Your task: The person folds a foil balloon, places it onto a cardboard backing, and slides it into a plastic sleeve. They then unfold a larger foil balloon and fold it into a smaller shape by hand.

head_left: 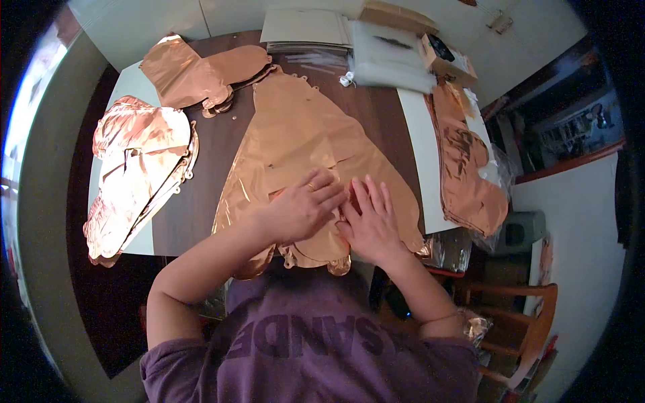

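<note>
A large copper-coloured foil sheet [302, 127], narrow at the far end and wide near my body, lies flat on the dark table. My left hand [308, 205] rests on its near part, palm down, with the fingers bent and pointing right. Beside it my right hand [371, 218] lies on the foil with its fingers spread and pointing away from me. The fingertips of both hands are close together over a fold in the foil. Under my left hand a small orange-red patch shows; what it is I cannot make out.
Shiny foil pieces [144, 144] lie stacked at the left, with more foil [195, 74] behind them. Folded foil [463, 161] lies at the right edge. Grey boards [306, 28], clear plastic bags [386, 57] and a small box [447, 57] stand at the back. A wooden chair [537, 322] is at the lower right.
</note>
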### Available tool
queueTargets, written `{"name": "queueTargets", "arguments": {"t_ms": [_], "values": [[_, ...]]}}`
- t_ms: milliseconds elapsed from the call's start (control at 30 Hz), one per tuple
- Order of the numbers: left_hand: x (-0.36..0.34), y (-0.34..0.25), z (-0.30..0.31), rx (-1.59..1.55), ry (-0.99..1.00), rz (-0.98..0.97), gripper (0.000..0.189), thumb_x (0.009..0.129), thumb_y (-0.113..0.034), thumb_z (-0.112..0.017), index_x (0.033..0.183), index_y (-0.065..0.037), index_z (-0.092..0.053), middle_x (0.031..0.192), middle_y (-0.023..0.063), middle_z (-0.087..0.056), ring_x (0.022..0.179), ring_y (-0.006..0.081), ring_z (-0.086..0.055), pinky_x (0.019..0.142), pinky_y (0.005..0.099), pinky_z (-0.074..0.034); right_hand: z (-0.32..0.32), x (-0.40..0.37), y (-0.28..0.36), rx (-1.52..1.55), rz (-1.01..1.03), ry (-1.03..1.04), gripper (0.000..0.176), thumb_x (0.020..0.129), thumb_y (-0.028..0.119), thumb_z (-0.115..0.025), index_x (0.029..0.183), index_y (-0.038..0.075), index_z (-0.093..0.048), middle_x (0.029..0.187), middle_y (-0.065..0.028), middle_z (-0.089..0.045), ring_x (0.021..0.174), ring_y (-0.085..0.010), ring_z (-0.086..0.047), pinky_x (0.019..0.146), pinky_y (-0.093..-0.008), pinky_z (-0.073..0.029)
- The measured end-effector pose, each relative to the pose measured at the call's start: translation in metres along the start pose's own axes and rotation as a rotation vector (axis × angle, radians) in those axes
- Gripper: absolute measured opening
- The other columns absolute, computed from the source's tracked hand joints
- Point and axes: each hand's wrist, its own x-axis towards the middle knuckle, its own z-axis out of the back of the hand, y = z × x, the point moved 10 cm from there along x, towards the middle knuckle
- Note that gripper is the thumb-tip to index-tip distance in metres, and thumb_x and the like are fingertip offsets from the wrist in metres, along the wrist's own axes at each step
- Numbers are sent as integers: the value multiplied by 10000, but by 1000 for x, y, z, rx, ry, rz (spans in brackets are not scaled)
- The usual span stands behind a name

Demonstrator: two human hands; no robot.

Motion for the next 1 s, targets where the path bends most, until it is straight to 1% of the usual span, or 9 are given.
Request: {"name": "queueTargets", "arguments": {"t_ms": [167,333,367,467,567,667,867,967,1000], "values": [[-8,12,-17,38,82,29,508,917,-252,-599,1373,-40,-525,1396,108,-533,1356,296,-434,1192,541,-199,3,-13,4,39,62,-12,666,834,418,-690,1380,75,-524,1459,-200,-418,1389,-420,-326,1156,-591,-221],[-9,7,-10,62,36,37,502,913,-322,-587,1322,-32,-567,1354,102,-539,1349,273,-428,1185,531,-221,-2,-52,24,202,239,94,741,800,381,-708,1401,21,-469,1511,-193,-376,1408,-385,-322,1155,-559,-246],[-8,7,-11,65,34,38,506,914,-332,-584,1321,-32,-567,1357,104,-536,1351,272,-426,1186,531,-218,4,-54,27,161,258,58,612,813,291,-685,1333,3,-540,1433,-184,-482,1348,-359,-433,1136,-518,-307],[-9,8,-12,27,34,48,516,910,-346,-582,1321,-35,-567,1356,106,-532,1356,274,-422,1188,529,-212,11,-64,31,33,320,-237,408,840,195,-635,1204,11,-645,1292,-165,-610,1230,-311,-564,1075,-461,-400],[-10,6,-10,51,26,50,514,902,-333,-586,1321,-35,-564,1342,103,-539,1352,270,-428,1187,528,-210,23,-63,33,119,347,-370,274,852,124,-597,1080,19,-706,1158,-139,-685,1111,-275,-642,998,-411,-467],[-10,6,-9,51,14,41,516,894,-317,-589,1325,-35,-559,1346,102,-544,1346,268,-435,1184,521,-224,26,-63,35,125,375,-340,267,848,132,-602,1064,15,-707,1138,-140,-691,1096,-280,-645,966,-407,-482],[-11,16,-14,-182,32,40,544,862,-225,-649,1354,-24,-532,1380,146,-539,1344,346,-440,1164,541,-257,31,-50,39,120,454,-169,318,801,143,-663,1090,13,-682,1167,-139,-672,1068,-281,-645,951,-412,-490],[-14,26,4,-346,-145,41,545,846,-194,-659,1353,-35,-537,1373,182,-540,1339,382,-435,1152,536,-279,42,-35,34,311,411,54,404,804,223,-685,1145,12,-633,1152,-156,-667,1121,-324,-622,979,-449,-479],[-15,31,9,-279,-160,67,556,839,-208,-665,1354,-42,-538,1382,190,-530,1339,396,-429,1148,544,-280,45,-29,23,439,308,126,412,812,226,-686,1165,22,-626,1163,-162,-664,1127,-332,-621,969,-450,-484]]}}
